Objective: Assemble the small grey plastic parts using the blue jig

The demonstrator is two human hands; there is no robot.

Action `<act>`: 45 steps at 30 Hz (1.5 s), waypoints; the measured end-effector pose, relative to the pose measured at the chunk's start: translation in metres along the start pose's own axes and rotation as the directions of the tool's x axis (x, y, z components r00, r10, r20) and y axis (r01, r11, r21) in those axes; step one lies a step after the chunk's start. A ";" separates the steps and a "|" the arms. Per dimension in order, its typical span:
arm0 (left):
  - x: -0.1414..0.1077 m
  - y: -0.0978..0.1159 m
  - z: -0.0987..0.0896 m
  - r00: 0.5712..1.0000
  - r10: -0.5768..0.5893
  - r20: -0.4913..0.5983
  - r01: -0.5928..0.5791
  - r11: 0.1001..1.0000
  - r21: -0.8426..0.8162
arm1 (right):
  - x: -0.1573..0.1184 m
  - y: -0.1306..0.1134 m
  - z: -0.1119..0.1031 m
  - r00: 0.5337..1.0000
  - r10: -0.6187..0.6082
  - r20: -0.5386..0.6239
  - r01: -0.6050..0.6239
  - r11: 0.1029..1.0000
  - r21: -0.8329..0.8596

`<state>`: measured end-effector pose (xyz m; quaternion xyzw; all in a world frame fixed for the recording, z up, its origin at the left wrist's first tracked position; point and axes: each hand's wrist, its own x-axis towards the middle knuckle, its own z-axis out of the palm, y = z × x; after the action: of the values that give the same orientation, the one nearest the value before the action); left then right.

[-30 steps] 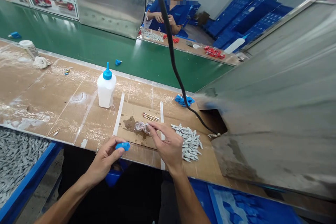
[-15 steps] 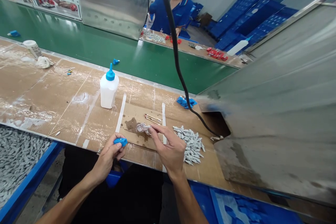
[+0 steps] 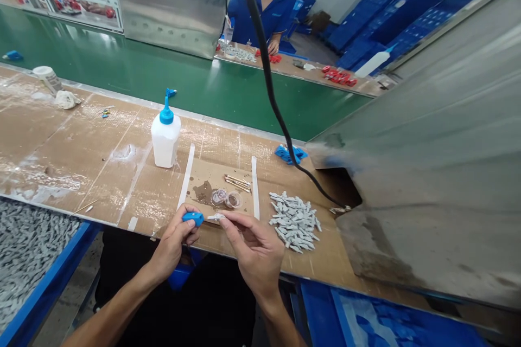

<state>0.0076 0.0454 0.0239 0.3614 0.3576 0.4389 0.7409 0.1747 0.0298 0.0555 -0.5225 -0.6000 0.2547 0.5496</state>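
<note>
My left hand (image 3: 179, 233) is closed on a small blue part (image 3: 192, 219) above the front edge of the worktable. Just to its right, my right hand (image 3: 244, 233) pinches a small pale grey piece (image 3: 215, 217), its tip pointing at the blue part with a narrow gap between them. Behind the hands, two small clear round dishes (image 3: 226, 198) sit on a stained cardboard sheet (image 3: 199, 171), with several cotton swabs (image 3: 237, 182) behind them. A pile of grey pieces (image 3: 295, 221) lies right of my right hand.
A white bottle with blue nozzle (image 3: 166, 141) stands behind left. Blue parts (image 3: 290, 154) lie at the back right beside a hanging black cable (image 3: 273, 92). Beyond the green belt (image 3: 134, 73), a person (image 3: 264, 16) works. A metal panel (image 3: 439, 146) bounds the right.
My right hand has moved from the dishes toward me and left, bringing the grey piece close to the blue part. The blue part on the belt has shifted left. The person's hand beyond has moved.
</note>
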 end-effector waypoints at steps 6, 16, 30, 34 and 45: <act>-0.001 -0.002 0.001 1.000 0.014 0.024 -0.015 0.999 0.042 | -0.004 0.003 0.010 0.999 0.015 0.030 -0.017 0.998 0.065; -0.011 0.009 -0.017 0.947 0.280 0.159 -0.312 0.673 0.670 | -0.008 -0.001 0.006 0.984 -0.052 0.169 0.043 0.997 0.057; -0.012 0.014 -0.021 0.867 0.292 0.403 -0.497 0.516 0.697 | -0.024 -0.004 0.004 0.980 -0.104 0.169 0.087 0.991 0.104; -0.006 0.012 -0.022 0.851 0.306 0.426 -0.521 0.593 0.615 | -0.004 -0.017 -0.032 0.971 -0.225 0.082 0.229 0.972 -0.042; -0.002 0.016 -0.032 0.949 0.180 0.259 -0.315 0.596 0.739 | 0.205 0.036 -0.151 0.943 0.069 -0.327 -0.201 0.899 -0.389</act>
<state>-0.0263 0.0563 0.0222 0.7225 0.3972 0.3124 0.4719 0.3579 0.1869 0.1445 -0.7013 -0.5102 0.0750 0.4922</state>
